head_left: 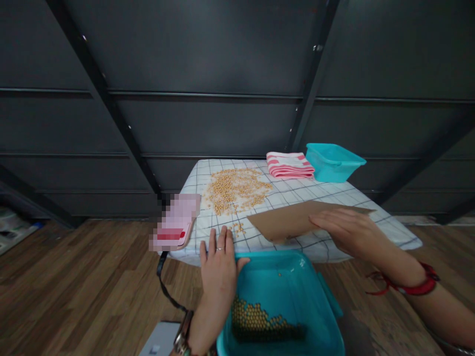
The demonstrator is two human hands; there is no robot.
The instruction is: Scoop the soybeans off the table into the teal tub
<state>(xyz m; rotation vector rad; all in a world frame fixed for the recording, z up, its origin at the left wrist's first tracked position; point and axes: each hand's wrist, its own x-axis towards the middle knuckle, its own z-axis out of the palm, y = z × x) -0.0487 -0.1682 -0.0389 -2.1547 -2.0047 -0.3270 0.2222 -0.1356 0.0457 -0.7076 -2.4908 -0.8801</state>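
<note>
My left hand (218, 267) has its fingers spread on the cloth at the near table edge, with its thumb over the rim of a turquoise plastic bin (285, 277). Round tan beans, which look like soybeans (250, 316), lie in the near left part of that bin. My right hand (345, 227) grips a brown cardboard sheet (284, 222), held tilted low over the cloth; the thumb is hidden. Just beyond my left fingertips are a few loose beans (237, 229). Farther back, a wide patch of beans (230, 190) is scattered over the cloth.
A checked white cloth (215, 170) covers the small table. At the back right are a folded pink and white towel (289, 165) and a second turquoise bin (330, 163). A pink phone (180, 220), partly blurred, lies at the left edge, a black strap (165, 284) hanging below.
</note>
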